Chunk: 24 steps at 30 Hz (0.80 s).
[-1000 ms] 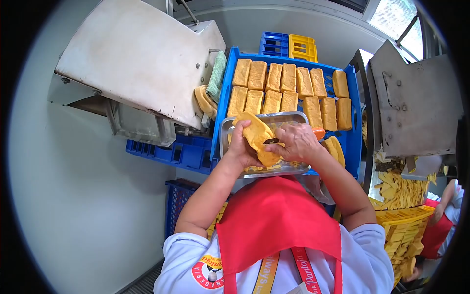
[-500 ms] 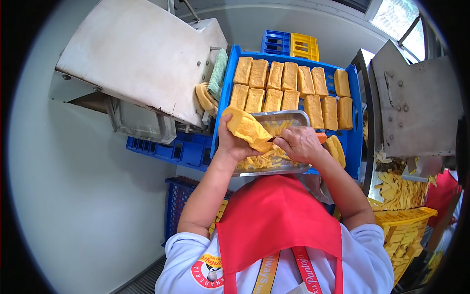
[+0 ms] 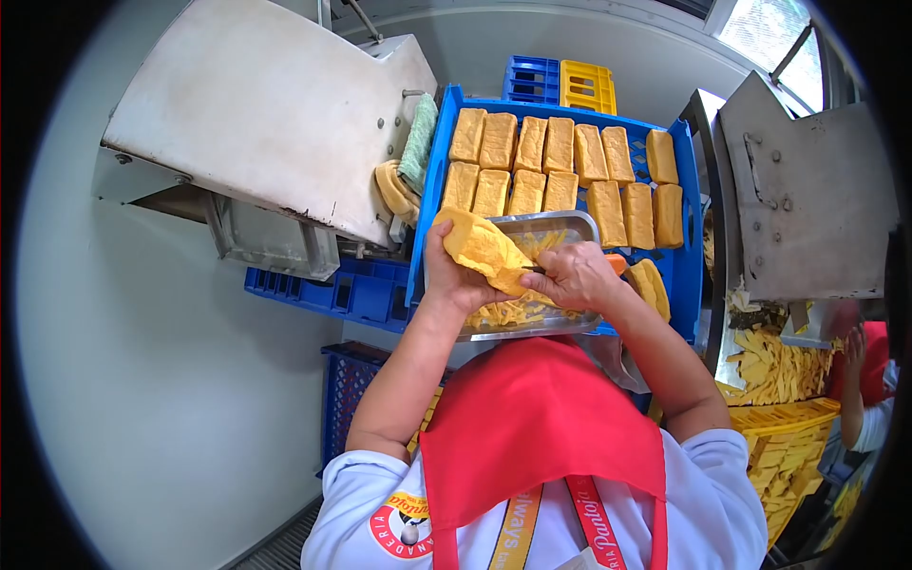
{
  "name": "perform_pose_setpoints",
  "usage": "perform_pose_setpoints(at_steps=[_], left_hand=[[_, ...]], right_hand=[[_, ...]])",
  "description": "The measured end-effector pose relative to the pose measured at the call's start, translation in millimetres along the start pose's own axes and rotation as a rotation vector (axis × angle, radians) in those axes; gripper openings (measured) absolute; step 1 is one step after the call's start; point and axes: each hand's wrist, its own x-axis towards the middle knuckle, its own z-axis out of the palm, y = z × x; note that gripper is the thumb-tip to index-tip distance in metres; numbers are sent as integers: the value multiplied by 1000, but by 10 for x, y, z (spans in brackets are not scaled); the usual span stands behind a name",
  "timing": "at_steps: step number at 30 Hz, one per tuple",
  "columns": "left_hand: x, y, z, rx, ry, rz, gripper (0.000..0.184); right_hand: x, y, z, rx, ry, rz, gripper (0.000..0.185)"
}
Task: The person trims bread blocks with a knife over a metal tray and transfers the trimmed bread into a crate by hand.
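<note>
My left hand (image 3: pixel 452 281) is wrapped round one end of a golden loaf of bread (image 3: pixel 483 249), tilted over a metal tray (image 3: pixel 587 226). Closed on a knife, my right hand (image 3: pixel 579 277) presses close to the loaf's lower right end. The knife's orange handle (image 3: pixel 617 263) sticks out behind that hand; its blade is mostly hidden by the fingers and bread. Yellow crust trimmings (image 3: pixel 521 312) lie in the tray beneath both hands.
A blue crate (image 3: pixel 686 294) bears the tray, rows of loaves (image 3: pixel 559 144) and a single loaf (image 3: pixel 650 290) at right. Metal machines stand left (image 3: pixel 256 104) and right (image 3: pixel 807 209). A yellow crate (image 3: pixel 788 418) holds cut strips. Another person's arm (image 3: pixel 852 380) shows at far right.
My right hand has shifted slightly along the loaf's lower end, with the knife still in it. At far right, the other person's raised hand and arm have come into view.
</note>
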Motion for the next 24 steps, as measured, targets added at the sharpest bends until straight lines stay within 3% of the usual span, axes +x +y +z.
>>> perform_pose_setpoints(at_steps=[7,9,10,12,15,17,18,22,24], left_hand=[[-72,-34,43,-3,28,66,77],[-87,30,-21,73,55,240,68],[-84,74,-72,81,49,222,68],[9,133,-154,154,74,436,59],[18,148,-43,253,2,540,59],[-4,94,166,326,-45,547,63],[41,41,253,328,-60,527,63],[324,-377,660,427,-192,219,63],[579,-648,857,488,-270,87,57]], right_hand=[[-107,-15,133,-75,143,-124,44],[-162,-24,180,-112,216,-191,42],[-197,-49,218,-162,182,-89,39],[-311,-46,180,-238,148,71,37],[-523,116,25,-136,50,650,34],[-806,317,-220,-169,89,836,37],[-969,387,-318,-187,120,976,41],[-1471,679,-20,-251,30,1134,50],[-1557,834,89,-117,-45,1201,58]])
